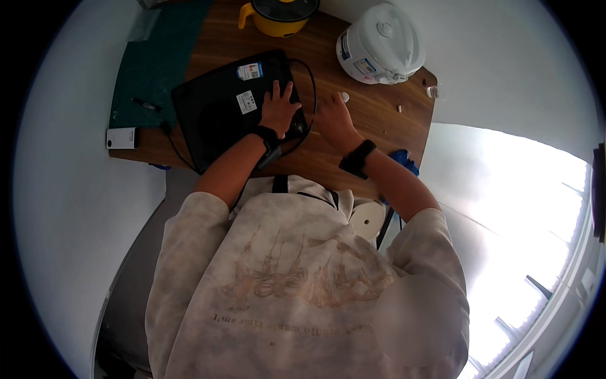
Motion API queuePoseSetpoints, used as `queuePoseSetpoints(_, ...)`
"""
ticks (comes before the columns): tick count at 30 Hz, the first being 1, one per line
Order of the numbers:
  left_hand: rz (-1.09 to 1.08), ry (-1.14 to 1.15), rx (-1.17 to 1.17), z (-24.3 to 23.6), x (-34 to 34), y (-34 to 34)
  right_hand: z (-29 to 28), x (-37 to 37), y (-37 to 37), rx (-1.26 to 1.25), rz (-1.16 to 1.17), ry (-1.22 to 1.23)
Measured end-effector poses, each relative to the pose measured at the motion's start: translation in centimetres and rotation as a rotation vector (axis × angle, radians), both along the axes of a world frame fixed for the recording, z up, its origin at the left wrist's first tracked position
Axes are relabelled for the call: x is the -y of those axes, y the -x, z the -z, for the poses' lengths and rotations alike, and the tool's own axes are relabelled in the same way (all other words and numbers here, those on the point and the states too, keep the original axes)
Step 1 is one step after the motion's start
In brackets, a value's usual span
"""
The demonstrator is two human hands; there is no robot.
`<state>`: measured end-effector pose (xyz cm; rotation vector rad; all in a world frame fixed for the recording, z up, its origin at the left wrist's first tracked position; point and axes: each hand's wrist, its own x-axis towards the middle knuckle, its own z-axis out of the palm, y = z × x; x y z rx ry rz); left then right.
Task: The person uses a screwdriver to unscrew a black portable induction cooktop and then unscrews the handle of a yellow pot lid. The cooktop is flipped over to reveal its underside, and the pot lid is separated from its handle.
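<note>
My left hand (pixel 279 108) rests with fingers spread on a closed black laptop-like device (pixel 214 117), which has two stickers on top. A black cable (pixel 311 74) curves round its right side. Just right of it, my right hand (pixel 334 123) is bent at the fingers near that cable; what it holds, if anything, is hidden. A small white round object (pixel 345 97) sits at its knuckles.
A yellow pot (pixel 278 26) and white lidded appliance (pixel 380 44) stand at the back. Left are a green mat (pixel 148 76), a pen (pixel 146 105) and a white block (pixel 122 138). Right are a small clear container (pixel 433 91), blue items (pixel 404 161) and a paper roll (pixel 366 215).
</note>
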<state>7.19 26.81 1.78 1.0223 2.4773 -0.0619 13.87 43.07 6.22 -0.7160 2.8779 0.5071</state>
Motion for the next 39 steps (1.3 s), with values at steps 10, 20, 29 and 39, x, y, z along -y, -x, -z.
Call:
queuePoseSetpoints(10,-0.009,-0.052,0.002,0.5,0.2,0.0,-1.5,-1.6,0.9,0.269,-0.02,-0.061)
queuePoseSetpoints(20,-0.006,0.001,0.022,-0.5,-0.5,0.0,1.1,-1.9,-5.7,0.49,0.509,0.398)
queuePoseSetpoints(29,-0.006,-0.032,-0.022,0.3,-0.2,0.0,0.1,1.7,-6.8,1.076,1.448,1.544)
queuePoseSetpoints(39,0.014,-0.057,-0.009,0.0,0.0,0.1,0.9,0.6,-9.0,1.248,1.733,2.271)
